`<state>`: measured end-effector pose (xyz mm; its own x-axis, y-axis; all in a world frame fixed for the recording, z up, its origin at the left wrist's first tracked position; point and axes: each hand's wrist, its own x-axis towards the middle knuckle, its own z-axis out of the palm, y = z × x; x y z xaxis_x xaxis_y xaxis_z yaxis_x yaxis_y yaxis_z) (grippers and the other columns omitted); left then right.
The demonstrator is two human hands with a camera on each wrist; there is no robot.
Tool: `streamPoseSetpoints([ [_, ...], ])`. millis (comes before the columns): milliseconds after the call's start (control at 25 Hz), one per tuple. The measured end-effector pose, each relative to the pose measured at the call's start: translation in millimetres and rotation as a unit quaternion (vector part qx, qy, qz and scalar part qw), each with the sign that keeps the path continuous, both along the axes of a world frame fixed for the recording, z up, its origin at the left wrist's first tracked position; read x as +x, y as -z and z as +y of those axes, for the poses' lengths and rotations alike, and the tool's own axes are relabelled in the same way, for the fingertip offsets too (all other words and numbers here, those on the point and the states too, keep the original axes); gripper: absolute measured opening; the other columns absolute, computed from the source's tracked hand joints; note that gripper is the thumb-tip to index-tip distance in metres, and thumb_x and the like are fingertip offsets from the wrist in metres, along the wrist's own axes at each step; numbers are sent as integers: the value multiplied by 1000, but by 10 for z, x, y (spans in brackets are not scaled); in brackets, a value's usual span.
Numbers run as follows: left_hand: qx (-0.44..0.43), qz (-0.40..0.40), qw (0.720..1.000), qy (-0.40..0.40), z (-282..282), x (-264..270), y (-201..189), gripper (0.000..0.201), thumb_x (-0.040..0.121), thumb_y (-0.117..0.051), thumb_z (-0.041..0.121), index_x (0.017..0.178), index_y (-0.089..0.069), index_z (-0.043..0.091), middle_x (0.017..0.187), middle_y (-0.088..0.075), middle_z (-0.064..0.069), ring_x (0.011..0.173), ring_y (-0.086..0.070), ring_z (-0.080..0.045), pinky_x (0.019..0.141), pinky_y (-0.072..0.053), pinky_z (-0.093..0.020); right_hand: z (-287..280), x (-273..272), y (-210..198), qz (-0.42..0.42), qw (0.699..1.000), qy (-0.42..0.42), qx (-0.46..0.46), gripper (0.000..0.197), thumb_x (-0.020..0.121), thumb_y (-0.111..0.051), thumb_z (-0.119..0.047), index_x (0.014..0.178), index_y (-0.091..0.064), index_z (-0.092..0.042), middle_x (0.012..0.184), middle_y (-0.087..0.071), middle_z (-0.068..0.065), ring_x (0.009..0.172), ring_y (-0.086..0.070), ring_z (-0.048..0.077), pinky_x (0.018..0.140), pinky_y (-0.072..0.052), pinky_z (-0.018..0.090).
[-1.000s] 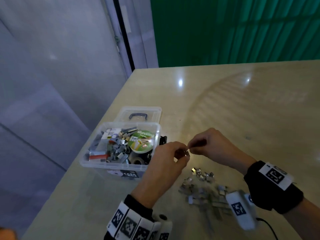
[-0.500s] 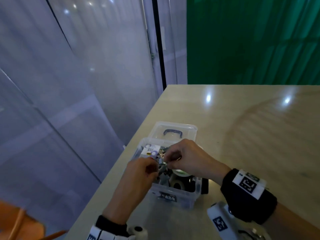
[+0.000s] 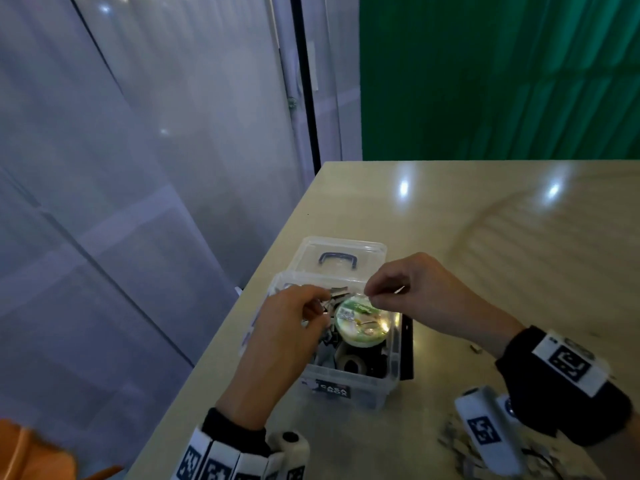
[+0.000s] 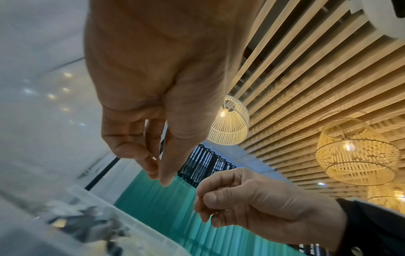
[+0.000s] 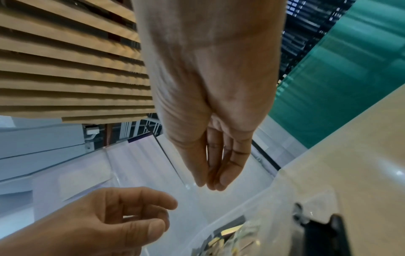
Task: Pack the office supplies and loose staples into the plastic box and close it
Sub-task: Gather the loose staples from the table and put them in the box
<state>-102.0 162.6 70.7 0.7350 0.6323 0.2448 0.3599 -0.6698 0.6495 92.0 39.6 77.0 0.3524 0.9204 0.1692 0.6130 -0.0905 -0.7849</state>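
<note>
The clear plastic box [image 3: 391,372] stands open near the table's left edge, its lid [image 3: 346,247] lying flat behind it. Inside are a green masking tape roll [image 3: 363,322], grey staple strips [image 3: 337,292] and a dark roll. My left hand [image 3: 311,308] hovers over the box's left half with fingers loosely curled and nothing in them [image 5: 162,216]. My right hand [image 3: 372,296] hangs over the back rim, thumb and fingertips pressed together [image 5: 210,186]; I see nothing between them. Loose staples [image 3: 457,445] lie at the bottom right, partly hidden by my right wrist.
The beige table [image 3: 485,254] stretches to the right and back. Its left edge [image 3: 263,271] runs close beside the box, with a drop to the floor. One stray staple [image 3: 476,348] lies near my right forearm. A black latch [image 3: 407,348] hangs on the box's right side.
Both hands moved left from above the staple pile to over the box. The staples pinched between them a second ago are no longer visible in the fingers.
</note>
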Motion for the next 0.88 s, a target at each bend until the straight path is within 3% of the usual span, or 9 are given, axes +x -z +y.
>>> streamPoseSetpoints([
  [160, -1, -15, 997, 81, -426, 422, -57, 24, 85, -74, 12, 107, -72, 22, 88, -67, 11, 81, -62, -1, 76, -49, -12, -484, 250, -2, 7, 999, 36, -33, 11, 83, -79, -7, 91, -79, -15, 78, -77, -4, 71, -72, 6, 68, -56, 18],
  [280, -14, 10, 988, 154, -853, 765, 32, 22, 88, -71, 18, 110, -72, 21, 89, -67, 7, 81, -61, -5, 76, -48, -14, -881, 419, 86, 1, 996, 60, -69, 6, 86, -78, -11, 91, -79, -14, 75, -75, -1, 67, -70, 10, 65, -58, 24],
  [400, -18, 71, 978, 194, -1162, 1022, 252, 29, 91, -69, 23, 119, -69, 17, 104, -67, -1, 94, -63, -12, 86, -50, -26, -1149, 564, 249, -8, 993, 72, -92, 4, 87, -77, -13, 89, -79, -16, 73, -74, -3, 67, -69, 8, 62, -57, 22],
  [480, -31, 125, 972, 199, -1306, 1133, 497, 37, 93, -67, 26, 128, -63, 15, 119, -60, -4, 108, -58, -17, 93, -47, -29, -1291, 698, 418, -7, 988, 105, -111, 5, 89, -75, -13, 89, -80, -16, 75, -74, -6, 69, -68, 3, 63, -52, 19],
  [560, -32, 182, 964, 193, -1388, 1217, 798, 45, 93, -66, 29, 134, -55, 14, 131, -51, -5, 122, -49, -20, 100, -41, -29, -1400, 858, 648, 5, 980, 151, -128, 7, 89, -75, -13, 93, -79, -16, 85, -75, -6, 76, -68, 1, 70, -49, 19],
  [640, -11, 237, 956, 174, -1403, 1292, 1086, 50, 92, -65, 35, 135, -51, 14, 136, -46, -6, 127, -44, -26, 103, -39, -33, -1465, 1000, 910, 7, 968, 191, -161, 20, 89, -74, -15, 108, -76, -14, 108, -73, 1, 92, -67, 9, 81, -51, 26],
  [760, -28, 260, 956, 134, -1372, 1337, 1375, 58, 90, -62, 48, 135, -46, 15, 139, -41, -5, 132, -36, -28, 107, -38, -40, -1508, 1140, 1263, -9, 948, 210, -239, 54, 89, -74, -24, 139, -56, -13, 144, -51, 7, 125, -55, 23, 99, -44, 31],
  [880, -17, 263, 956, 128, -1328, 1347, 1496, 56, 91, -56, 56, 126, -49, 13, 132, -42, -4, 127, -35, -24, 105, -39, -43, -1421, 1186, 1463, -39, 945, 199, -258, 74, 87, -71, -38, 150, -42, -11, 155, -39, 10, 140, -40, 29, 112, -35, 34],
])
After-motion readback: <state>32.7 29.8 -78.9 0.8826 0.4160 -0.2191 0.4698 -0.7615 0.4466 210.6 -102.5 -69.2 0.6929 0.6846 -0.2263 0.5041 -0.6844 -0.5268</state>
